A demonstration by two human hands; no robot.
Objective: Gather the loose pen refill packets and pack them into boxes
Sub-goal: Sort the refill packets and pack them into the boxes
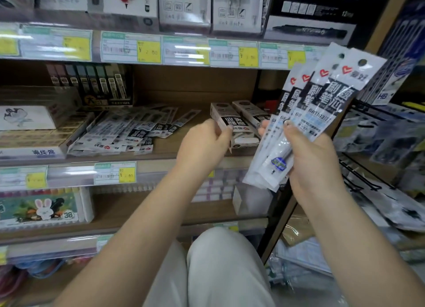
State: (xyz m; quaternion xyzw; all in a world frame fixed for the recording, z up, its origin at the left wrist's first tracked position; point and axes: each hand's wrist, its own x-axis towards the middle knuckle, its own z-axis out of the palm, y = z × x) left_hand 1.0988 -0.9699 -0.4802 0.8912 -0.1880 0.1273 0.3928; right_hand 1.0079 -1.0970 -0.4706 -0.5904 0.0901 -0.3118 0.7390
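My right hand (pixel 308 157) grips a fanned bunch of several pen refill packets (pixel 322 100), held upright at the right of the shelf. My left hand (pixel 204 143) has its fingers curled on the near end of a white and black refill box (pixel 227 120) that lies on the middle shelf. A second matching box (pixel 250 111) lies right beside it. A loose pile of refill packets (pixel 128 132) is spread over the shelf to the left of the boxes.
The wooden shelf board (pixel 170 143) has price labels (pixel 115 173) along its front edge. Flat boxes (pixel 30 132) and a lead display (pixel 101 86) stand at the left. A wire rack (pixel 368 168) with hanging goods fills the right side. My knee (pixel 220 267) is below.
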